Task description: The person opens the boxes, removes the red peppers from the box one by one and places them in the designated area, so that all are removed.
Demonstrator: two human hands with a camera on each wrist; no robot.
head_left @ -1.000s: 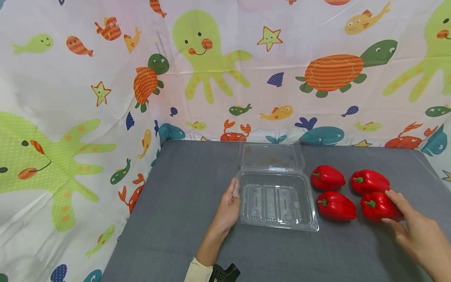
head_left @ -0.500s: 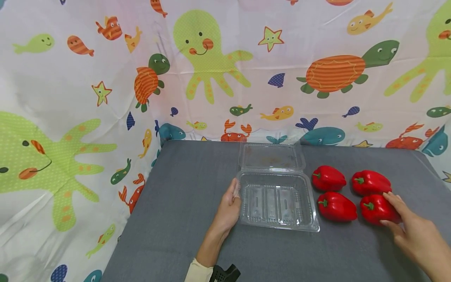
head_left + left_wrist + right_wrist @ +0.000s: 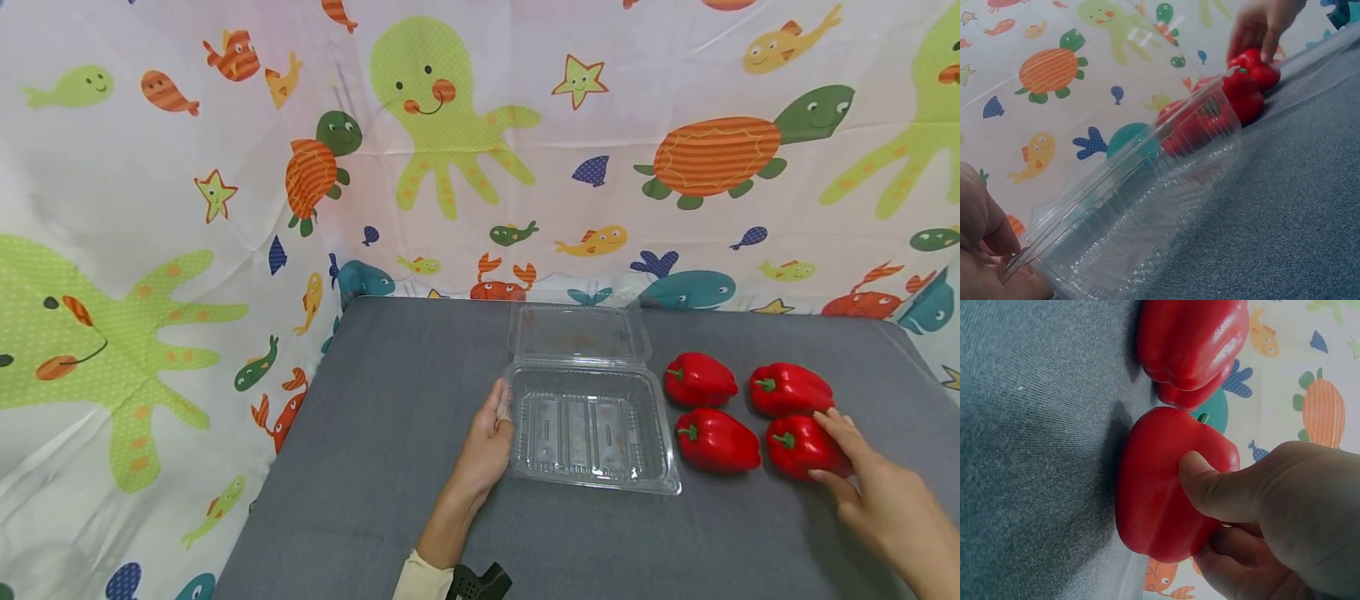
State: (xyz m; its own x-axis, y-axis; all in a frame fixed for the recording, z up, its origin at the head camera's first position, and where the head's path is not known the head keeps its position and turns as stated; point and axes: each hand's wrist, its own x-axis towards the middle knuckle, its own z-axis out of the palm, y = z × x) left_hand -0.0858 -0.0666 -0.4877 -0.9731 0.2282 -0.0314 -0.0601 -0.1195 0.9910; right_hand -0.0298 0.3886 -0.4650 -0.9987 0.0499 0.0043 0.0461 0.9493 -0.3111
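Note:
A clear plastic clamshell container stands on the grey tabletop with its lid folded back. My left hand grips its left rim, thumb on the near side. Inside the container I see only its ribbed bottom. To the right sit several red bell peppers in two rows. My right hand holds the front right bell pepper, with the thumb across its side in the right wrist view. That pepper seems to rest on the cloth, its green stem pointing away from the palm.
The front left pepper lies close to the container's right side. Behind are the back left pepper and the back right pepper. A grey cloth covers the table; a sea-animal curtain hangs behind and at the left.
My right hand and the front right pepper have shifted slightly left and toward me. The left hand keeps its grip on the container, which has stayed in place.

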